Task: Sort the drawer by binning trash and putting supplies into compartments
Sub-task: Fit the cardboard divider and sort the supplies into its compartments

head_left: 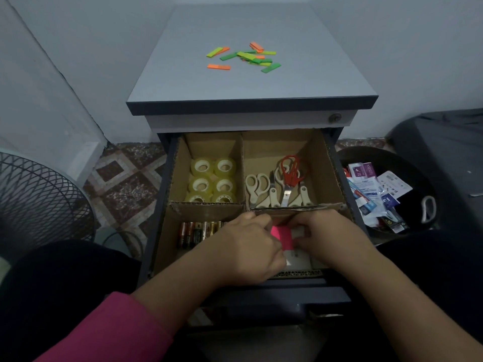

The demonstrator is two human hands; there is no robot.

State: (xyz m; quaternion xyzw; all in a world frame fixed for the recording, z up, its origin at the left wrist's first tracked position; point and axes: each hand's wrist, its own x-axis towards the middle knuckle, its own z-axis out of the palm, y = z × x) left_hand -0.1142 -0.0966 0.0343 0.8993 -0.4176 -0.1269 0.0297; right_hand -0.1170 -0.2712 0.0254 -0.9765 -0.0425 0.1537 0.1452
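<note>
Reaching into the near right compartment of the drawer [329, 163], I have both hands down on a pink pad of sticky notes [281, 236]. My left hand [251, 246] curls its fingers over the pad's left edge, and my right hand [324, 236] pinches its right edge with bent fingers; white pads or cards lie under and beside it, partly hidden by my hands. Cardboard dividers split the drawer into four parts. The far left one holds six rolls of clear tape [213, 180] in pairs. The far right one holds several pairs of scissors [277, 184], most with cream handles, one with red. The near left one holds a row of batteries [200, 231] lying side by side. On the cabinet top [183, 82], far from me, green, yellow and orange sticky tabs [245, 57] lie scattered. To the right of the drawer, a dark bin [423, 163] holds torn wrappers and packaging [376, 192].
</note>
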